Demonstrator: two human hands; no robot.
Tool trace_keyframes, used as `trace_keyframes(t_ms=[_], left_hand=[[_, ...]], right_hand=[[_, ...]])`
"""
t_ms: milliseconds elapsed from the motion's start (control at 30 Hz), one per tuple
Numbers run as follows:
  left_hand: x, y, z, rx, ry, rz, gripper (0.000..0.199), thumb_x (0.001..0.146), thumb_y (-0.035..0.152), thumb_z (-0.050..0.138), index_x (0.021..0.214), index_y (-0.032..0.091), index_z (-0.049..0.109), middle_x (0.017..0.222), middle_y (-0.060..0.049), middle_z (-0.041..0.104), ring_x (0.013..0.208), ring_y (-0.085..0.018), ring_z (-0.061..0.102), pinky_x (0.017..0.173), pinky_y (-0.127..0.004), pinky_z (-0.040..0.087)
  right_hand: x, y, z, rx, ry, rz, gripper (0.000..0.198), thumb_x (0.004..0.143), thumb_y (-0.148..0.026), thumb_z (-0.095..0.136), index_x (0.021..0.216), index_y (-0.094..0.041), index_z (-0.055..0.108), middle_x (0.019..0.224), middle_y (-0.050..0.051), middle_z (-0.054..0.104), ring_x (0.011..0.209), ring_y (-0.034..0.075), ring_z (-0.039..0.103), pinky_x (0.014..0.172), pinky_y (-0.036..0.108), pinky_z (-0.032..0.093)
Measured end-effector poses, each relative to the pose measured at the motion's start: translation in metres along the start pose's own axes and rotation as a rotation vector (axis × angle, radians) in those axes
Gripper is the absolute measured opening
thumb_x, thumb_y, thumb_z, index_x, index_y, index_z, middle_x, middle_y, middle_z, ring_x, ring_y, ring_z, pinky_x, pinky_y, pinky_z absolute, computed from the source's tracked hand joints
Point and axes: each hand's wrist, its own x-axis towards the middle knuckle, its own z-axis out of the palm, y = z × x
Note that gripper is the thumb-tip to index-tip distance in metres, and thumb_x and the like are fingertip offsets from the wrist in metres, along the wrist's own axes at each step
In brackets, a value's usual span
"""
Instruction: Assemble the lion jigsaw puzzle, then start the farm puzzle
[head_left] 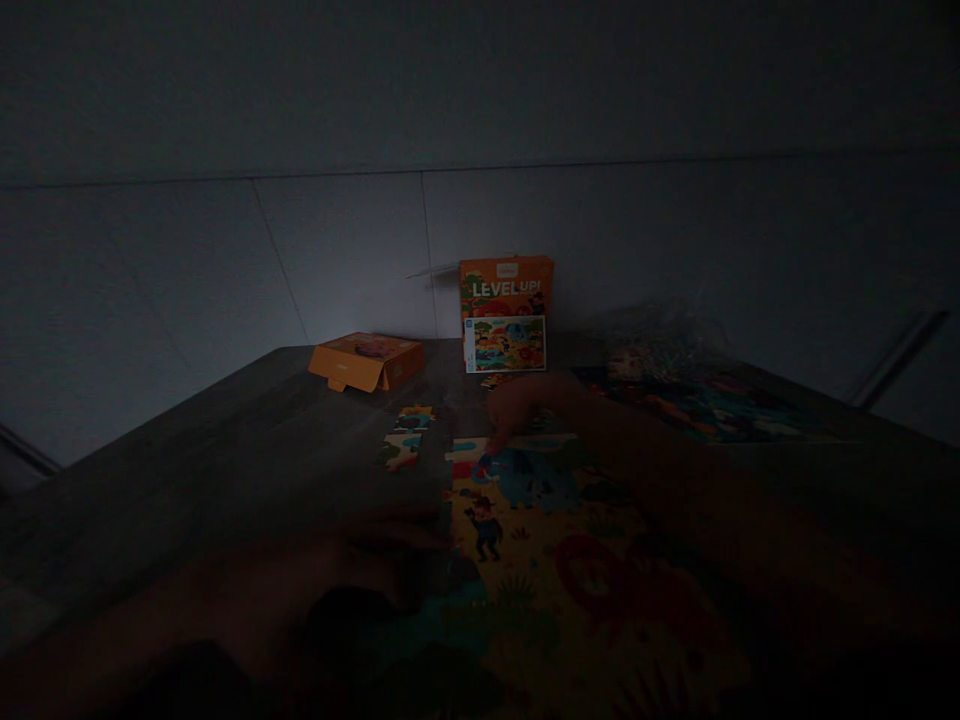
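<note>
The scene is very dark. A partly assembled jigsaw puzzle (517, 590) lies in front of me, showing a blue elephant, a figure in dark clothes and a red lion. My right hand (517, 405) reaches over its far edge, fingers bent together and tips pointing down by the elephant's trunk. What those fingers hold, if anything, is hidden. At the puzzle's left edge rests my left hand (367, 565), with fingers stretched toward the picture and no object visible in them. Loose puzzle pieces (403, 452) lie beyond the left hand.
An orange box (506, 275) marked "LEVEL UP!" stands upright at the back, a picture card (506, 345) leaning on it. Left of it lies an opened orange box (367, 362). Another puzzle (720, 410) and crumpled clear plastic (667, 340) are at the right on the grey table (225, 450).
</note>
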Motion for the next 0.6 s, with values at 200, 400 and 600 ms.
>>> trace_keyframes(t_ms=[200, 400, 600], left_hand=[[-0.011, -0.013, 0.011, 0.103, 0.127, -0.063, 0.049, 0.072, 0.058, 0.074, 0.112, 0.031, 0.07, 0.13, -0.001, 0.066, 0.129, -0.03, 0.055, 0.101, -0.047, 0.05], [-0.009, -0.012, 0.01, 0.033, 0.1, -0.147, 0.051, 0.071, 0.065, 0.069, 0.104, 0.026, 0.072, 0.129, 0.0, 0.065, 0.131, -0.033, 0.052, 0.1, -0.053, 0.047], [-0.004, -0.006, 0.006, -0.031, 0.083, -0.019, 0.046, 0.08, 0.052, 0.071, 0.117, 0.025, 0.068, 0.138, -0.006, 0.06, 0.134, -0.03, 0.049, 0.106, -0.049, 0.045]], right_hand=[[-0.007, 0.042, -0.002, -0.062, 0.442, 0.17, 0.038, 0.099, -0.03, 0.035, 0.101, -0.01, 0.068, 0.1, 0.012, 0.069, 0.089, 0.019, 0.06, 0.07, 0.025, 0.038], [-0.001, 0.057, 0.02, -0.074, 0.477, 0.176, 0.036, 0.094, -0.038, 0.049, 0.11, -0.011, 0.067, 0.116, 0.017, 0.067, 0.102, 0.024, 0.06, 0.086, 0.029, 0.042], [0.009, 0.049, 0.028, -0.017, 0.399, 0.107, 0.029, 0.089, -0.042, 0.059, 0.093, -0.017, 0.072, 0.096, 0.009, 0.073, 0.09, 0.022, 0.065, 0.08, 0.028, 0.045]])
